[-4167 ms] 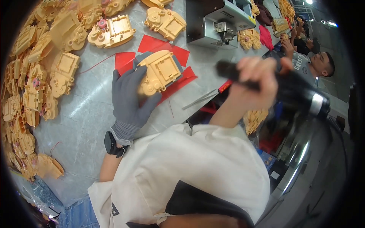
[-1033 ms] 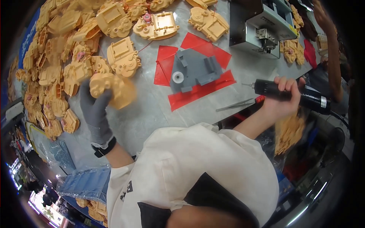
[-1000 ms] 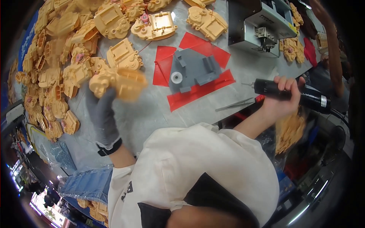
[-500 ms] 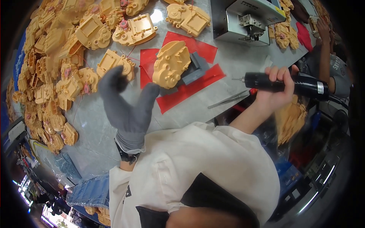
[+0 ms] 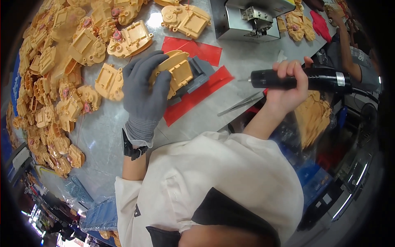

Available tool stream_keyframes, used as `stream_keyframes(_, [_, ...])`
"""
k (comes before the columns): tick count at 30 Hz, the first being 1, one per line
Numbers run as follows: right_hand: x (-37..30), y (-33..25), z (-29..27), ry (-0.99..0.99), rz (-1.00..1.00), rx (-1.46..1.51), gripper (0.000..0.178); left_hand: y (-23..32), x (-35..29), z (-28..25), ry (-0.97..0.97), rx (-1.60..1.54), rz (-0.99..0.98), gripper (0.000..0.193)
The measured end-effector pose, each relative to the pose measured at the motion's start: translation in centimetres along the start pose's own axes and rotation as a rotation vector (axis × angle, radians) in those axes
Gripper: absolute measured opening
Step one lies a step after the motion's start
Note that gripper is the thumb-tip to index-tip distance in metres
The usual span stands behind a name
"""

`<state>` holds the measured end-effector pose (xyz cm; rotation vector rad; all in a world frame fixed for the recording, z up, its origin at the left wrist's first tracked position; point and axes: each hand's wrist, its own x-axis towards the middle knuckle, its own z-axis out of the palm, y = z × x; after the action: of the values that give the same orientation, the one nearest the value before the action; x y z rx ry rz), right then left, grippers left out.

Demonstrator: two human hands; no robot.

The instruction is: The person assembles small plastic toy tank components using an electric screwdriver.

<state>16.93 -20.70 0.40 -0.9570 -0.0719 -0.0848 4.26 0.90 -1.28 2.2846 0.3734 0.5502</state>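
Observation:
My left hand [image 5: 144, 88], in a grey knit glove, is closed around a yellow plastic housing [image 5: 180, 76]. The housing is tilted up on edge, its recessed side facing right, and my fingers hide its left part. Right beside it lies a dark grey fixture block [image 5: 201, 74] on red sheets [image 5: 197, 99]. Bare, my right hand [image 5: 290, 82] grips a black electric screwdriver [image 5: 317, 79] held level, its thin bit pointing left toward the fixture. Below that bit, metal tweezers [image 5: 240, 103] lie near the table edge.
Many yellow housings [image 5: 45, 90] are heaped over the table's left side, some with small red parts and thin red wires. At the back stands a grey metal machine [image 5: 249, 20]. Another person's arm [image 5: 347, 49] shows at the far right. A bag of yellow parts [image 5: 312, 119] is below the screwdriver.
My left hand has closed on the housing and tipped it up off the fixture, turning its recessed side into view. My right hand still holds the screwdriver. The whole view has shifted slightly.

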Motion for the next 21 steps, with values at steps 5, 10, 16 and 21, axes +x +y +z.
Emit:
stream_keyframes(5, [0.2,-0.1,-0.1,-0.035,0.008,-0.002,0.028,0.0,-0.5,0.0,-0.034,-0.461,-0.385,0.031])
stream_keyframes(10, [0.4,0.0,-0.5,-0.032,0.004,-0.003,0.03,0.1,-0.4,1.8,-0.018,0.246,0.02,0.034])
stream_keyframes(16, [0.1,0.0,-0.2,-0.028,0.015,0.024,0.031,-1.0,0.2,1.1,-0.191,0.258,0.09,0.05])
stream_keyframes(21, [-0.2,0.0,-0.3,-0.052,0.018,0.026,0.031,0.0,-0.5,0.2,-0.347,0.444,-0.022,0.053])
